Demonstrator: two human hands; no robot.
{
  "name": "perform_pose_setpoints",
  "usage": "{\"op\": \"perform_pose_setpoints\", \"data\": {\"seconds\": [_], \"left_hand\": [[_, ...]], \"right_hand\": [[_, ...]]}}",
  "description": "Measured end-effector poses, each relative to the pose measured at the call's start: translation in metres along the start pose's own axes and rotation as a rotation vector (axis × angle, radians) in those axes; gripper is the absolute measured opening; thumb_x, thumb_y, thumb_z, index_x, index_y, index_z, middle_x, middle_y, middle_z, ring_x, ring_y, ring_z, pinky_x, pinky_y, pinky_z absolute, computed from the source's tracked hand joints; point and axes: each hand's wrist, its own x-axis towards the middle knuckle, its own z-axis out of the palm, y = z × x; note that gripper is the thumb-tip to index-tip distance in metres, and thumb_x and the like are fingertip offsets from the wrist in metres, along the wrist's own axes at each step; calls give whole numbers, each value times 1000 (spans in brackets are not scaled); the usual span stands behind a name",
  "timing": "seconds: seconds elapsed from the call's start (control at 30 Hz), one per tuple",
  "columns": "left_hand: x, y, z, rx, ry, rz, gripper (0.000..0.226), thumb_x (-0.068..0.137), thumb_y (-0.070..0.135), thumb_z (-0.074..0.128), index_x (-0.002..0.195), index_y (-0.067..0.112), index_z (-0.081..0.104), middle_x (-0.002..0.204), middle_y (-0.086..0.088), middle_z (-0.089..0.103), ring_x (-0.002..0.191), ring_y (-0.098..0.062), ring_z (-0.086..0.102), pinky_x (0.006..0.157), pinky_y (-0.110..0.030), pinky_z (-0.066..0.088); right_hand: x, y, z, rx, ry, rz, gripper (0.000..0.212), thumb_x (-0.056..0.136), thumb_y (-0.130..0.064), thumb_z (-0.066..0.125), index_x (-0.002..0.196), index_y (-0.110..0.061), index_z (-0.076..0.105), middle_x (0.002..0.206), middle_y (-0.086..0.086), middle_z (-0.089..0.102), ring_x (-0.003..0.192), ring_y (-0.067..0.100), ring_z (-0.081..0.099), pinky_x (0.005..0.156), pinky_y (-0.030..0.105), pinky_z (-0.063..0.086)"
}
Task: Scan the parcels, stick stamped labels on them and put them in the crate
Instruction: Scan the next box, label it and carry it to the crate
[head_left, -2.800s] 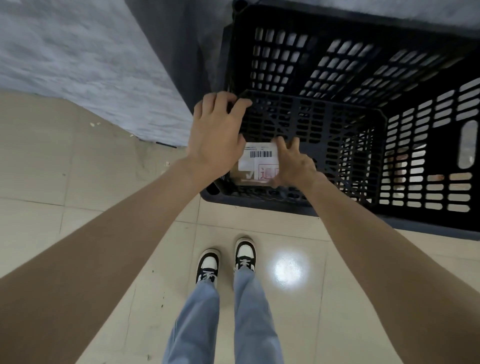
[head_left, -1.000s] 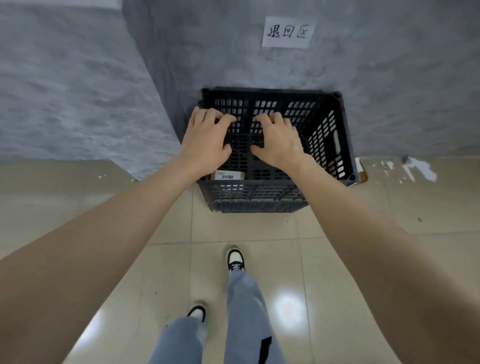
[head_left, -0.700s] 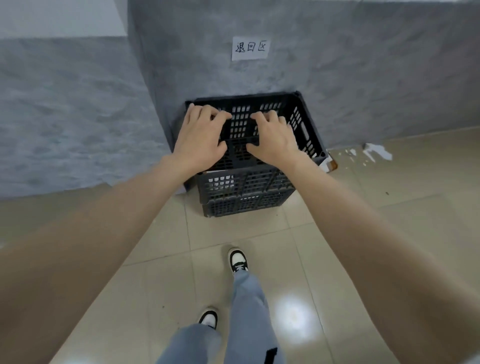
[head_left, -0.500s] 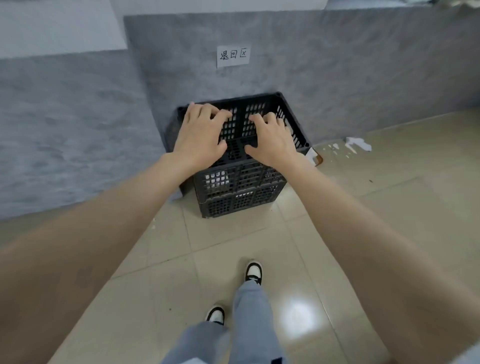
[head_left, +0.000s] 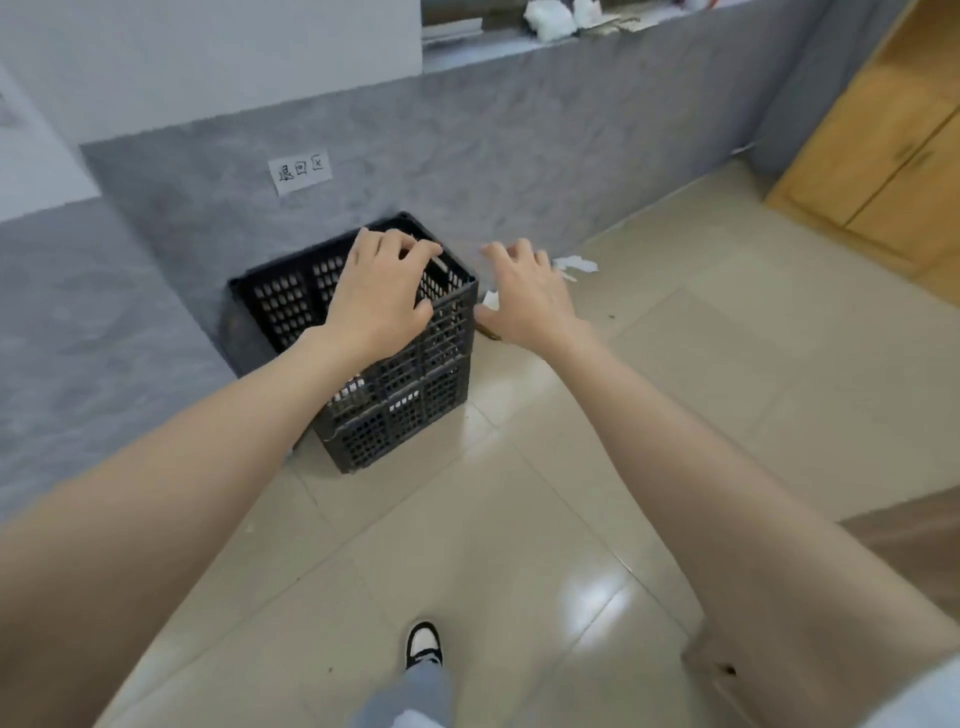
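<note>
Nothing in the left hand (head_left: 379, 299): fingers loosely spread, palm down, in front of the near right rim of the crate (head_left: 405, 415); touching it or just above it, not to be told. Nothing in the right hand (head_left: 524, 301) either, likewise slack and spread, off the crate's right side, over the floor (head_left: 467, 519).

Crate ahead and to the left, set on the floor against the grey wall (head_left: 519, 156), one corner turned toward the shoe (head_left: 423, 644). About as wide as deep from here, so no clear long axis. Far nearer to the left hand.

White patches (head_left: 353, 387) behind the lattice of its near wall: probably a parcel lying inside, too hidden to be sure.

Beyond: a paper sign (head_left: 300, 174) above the crate, scraps (head_left: 574, 265) by the wall, white bundles (head_left: 550, 21) on the ledge (head_left: 493, 54) up right, too blurred to name.

By judgement: next parcel to be fetched from somewhere away from the crate.
</note>
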Motion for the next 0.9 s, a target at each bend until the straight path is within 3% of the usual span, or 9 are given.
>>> {"op": "perform_pose_setpoints", "data": {"seconds": [0.17,0.53,0.77,0.9], "left_hand": [[-14,132,5,-51,-24,232,53,86,21,58,136,13,43,128,-15,49,121,-34,38,106,-39,26],[-156,484,30,-317,-213,761,53,87,24,57,137,17,42,132,-10,47,124,-30,37,105,-37,28],[-210,631,54,-353,-234,1047,51,86,26,57,134,16,46,117,-12,52,115,-32,40,102,-36,27],[-217,692,78,-340,-268,1121,51,87,29,56,136,17,44,123,-9,52,117,-29,40,102,-34,28]], "right_hand": [[-121,95,-45,4,58,257,61,83,-33,62,137,-18,37,131,13,43,120,35,43,97,40,35],[-506,258,-132,-149,82,923,62,86,-35,59,139,-17,33,135,13,41,123,34,39,97,42,34],[-660,309,-148,-152,130,1217,62,87,-35,59,140,-17,32,135,13,41,122,33,40,97,42,37],[-701,349,-145,-95,125,1308,63,86,-32,60,141,-17,33,134,13,42,124,33,40,98,42,36]]}}
